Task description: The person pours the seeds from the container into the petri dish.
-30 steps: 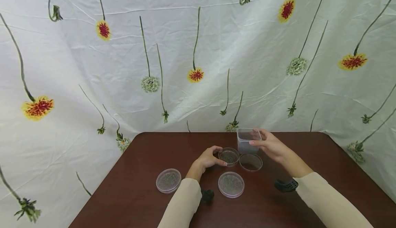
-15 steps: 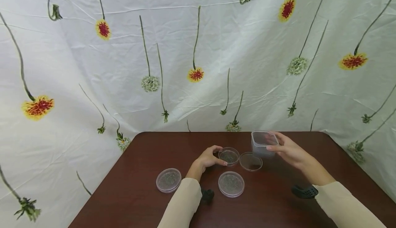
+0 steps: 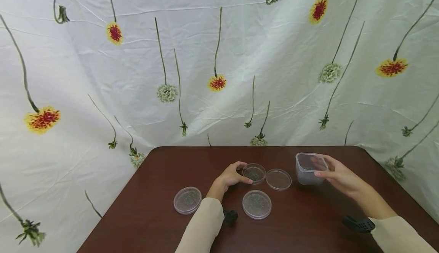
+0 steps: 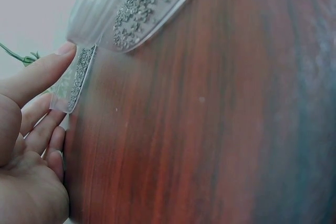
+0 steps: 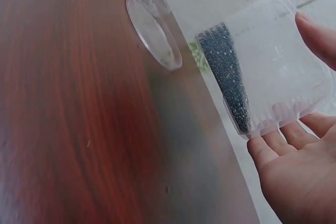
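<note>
My left hand holds a clear petri dish at its left side, thumb on the near side and fingers on the far side. Small dark granules cover the dish's floor, seen also in the left wrist view. My right hand grips a square clear plastic tub, thumb in front and fingers behind. In the right wrist view the tub has dark granules at its bottom. Whether it touches the table is unclear. Between the hands lies a shallow clear round dish or lid, without visible granules.
Two more petri dishes with granules rest closer to me, one at the left and one in the middle. They stand on a dark red-brown table. A white flower-printed cloth hangs behind its far edge.
My right hand has carried the tub rightward and a little lower, away from above the clear round dish. The left hand stays at its petri dish.
</note>
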Demonstrator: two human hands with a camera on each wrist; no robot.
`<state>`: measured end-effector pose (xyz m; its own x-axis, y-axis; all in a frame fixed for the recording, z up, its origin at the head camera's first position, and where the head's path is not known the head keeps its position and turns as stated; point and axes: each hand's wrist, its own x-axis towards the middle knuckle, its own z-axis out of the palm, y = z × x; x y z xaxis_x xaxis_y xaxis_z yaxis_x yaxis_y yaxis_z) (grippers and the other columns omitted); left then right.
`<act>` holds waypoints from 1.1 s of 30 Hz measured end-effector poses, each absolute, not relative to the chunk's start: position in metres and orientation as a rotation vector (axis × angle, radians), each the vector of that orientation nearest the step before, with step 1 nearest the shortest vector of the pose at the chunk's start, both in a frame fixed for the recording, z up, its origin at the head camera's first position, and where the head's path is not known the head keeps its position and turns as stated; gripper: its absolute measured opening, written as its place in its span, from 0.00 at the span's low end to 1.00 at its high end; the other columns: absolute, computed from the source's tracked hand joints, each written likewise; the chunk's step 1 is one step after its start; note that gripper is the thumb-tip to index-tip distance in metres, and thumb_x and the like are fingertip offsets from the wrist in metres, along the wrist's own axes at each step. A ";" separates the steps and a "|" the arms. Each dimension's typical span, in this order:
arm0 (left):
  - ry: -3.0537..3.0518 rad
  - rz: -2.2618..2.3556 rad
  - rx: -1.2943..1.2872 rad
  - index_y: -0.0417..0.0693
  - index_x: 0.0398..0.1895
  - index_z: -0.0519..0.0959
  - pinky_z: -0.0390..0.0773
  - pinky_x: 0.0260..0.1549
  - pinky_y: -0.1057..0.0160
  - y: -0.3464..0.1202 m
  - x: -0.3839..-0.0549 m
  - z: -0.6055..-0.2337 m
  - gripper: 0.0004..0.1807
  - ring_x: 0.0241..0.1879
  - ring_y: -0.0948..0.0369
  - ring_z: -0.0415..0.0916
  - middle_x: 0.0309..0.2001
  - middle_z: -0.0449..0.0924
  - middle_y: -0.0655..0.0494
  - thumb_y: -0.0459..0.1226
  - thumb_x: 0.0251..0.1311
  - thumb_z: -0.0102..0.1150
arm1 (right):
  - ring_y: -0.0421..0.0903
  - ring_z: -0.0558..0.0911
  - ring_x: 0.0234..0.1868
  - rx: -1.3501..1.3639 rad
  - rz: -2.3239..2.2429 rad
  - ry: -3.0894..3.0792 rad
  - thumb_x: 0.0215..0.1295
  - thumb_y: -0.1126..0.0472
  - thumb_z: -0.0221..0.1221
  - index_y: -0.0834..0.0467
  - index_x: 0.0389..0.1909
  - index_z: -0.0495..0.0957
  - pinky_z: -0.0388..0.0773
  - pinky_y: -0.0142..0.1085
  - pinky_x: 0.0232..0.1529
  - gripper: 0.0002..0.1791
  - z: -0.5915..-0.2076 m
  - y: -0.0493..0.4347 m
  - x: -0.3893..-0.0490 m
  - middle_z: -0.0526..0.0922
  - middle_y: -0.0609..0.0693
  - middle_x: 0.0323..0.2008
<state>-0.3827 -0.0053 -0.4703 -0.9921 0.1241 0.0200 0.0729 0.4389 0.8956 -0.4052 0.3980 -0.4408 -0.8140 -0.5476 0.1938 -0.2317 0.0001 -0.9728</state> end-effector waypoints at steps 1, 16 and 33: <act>2.622 1.630 0.177 0.44 0.69 0.75 0.67 0.66 0.44 -0.005 -0.383 -0.470 0.38 0.69 0.45 0.66 0.66 0.73 0.46 0.33 0.53 0.81 | 0.29 0.72 0.62 -0.829 -1.901 2.026 0.72 0.73 0.58 0.70 0.76 0.49 0.72 0.30 0.53 0.37 -0.443 0.401 -0.404 0.70 0.43 0.66; 2.617 1.654 0.175 0.43 0.68 0.75 0.67 0.66 0.43 -0.004 -0.380 -0.472 0.38 0.68 0.45 0.66 0.65 0.74 0.47 0.33 0.52 0.81 | 0.26 0.70 0.65 -0.945 -1.867 1.901 0.75 0.75 0.52 0.57 0.75 0.57 0.71 0.27 0.54 0.32 -0.459 0.437 -0.396 0.72 0.33 0.66; 2.624 1.634 0.175 0.43 0.68 0.75 0.68 0.65 0.45 -0.006 -0.384 -0.473 0.38 0.68 0.45 0.66 0.64 0.74 0.47 0.33 0.53 0.81 | 0.23 0.63 0.69 -0.961 -1.633 1.819 0.80 0.72 0.46 0.51 0.81 0.46 0.70 0.29 0.58 0.35 -0.467 0.458 -0.398 0.59 0.30 0.71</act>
<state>-0.3841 -0.0056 -0.4729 -0.9926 0.1199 0.0214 0.0721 0.4372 0.8965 -0.3982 0.4581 -0.4674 -0.6196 -0.7803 0.0844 -0.1677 0.0266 -0.9855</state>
